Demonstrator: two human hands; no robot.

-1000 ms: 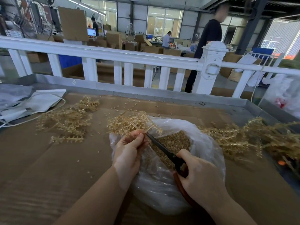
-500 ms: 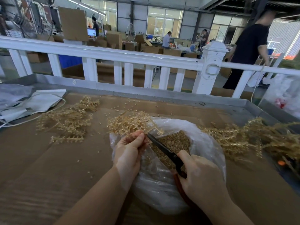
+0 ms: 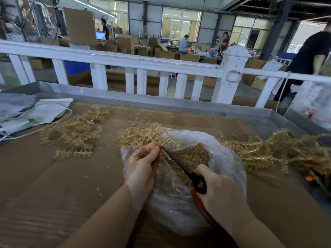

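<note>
Scissors (image 3: 180, 166) stay at the sprue (image 3: 152, 135) pinched by left hand (image 3: 141, 167); right hand (image 3: 220, 190) still grips them.

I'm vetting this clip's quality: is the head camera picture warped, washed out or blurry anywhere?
Head view: the white picket railing bows, a wide-angle warp; in the same head view the far glass windows are washed out and the brown cardboard table cover smears at lower left, while the left hand pinching the tan plastic strip, right hand and black-bladed scissors look sharp.
</note>
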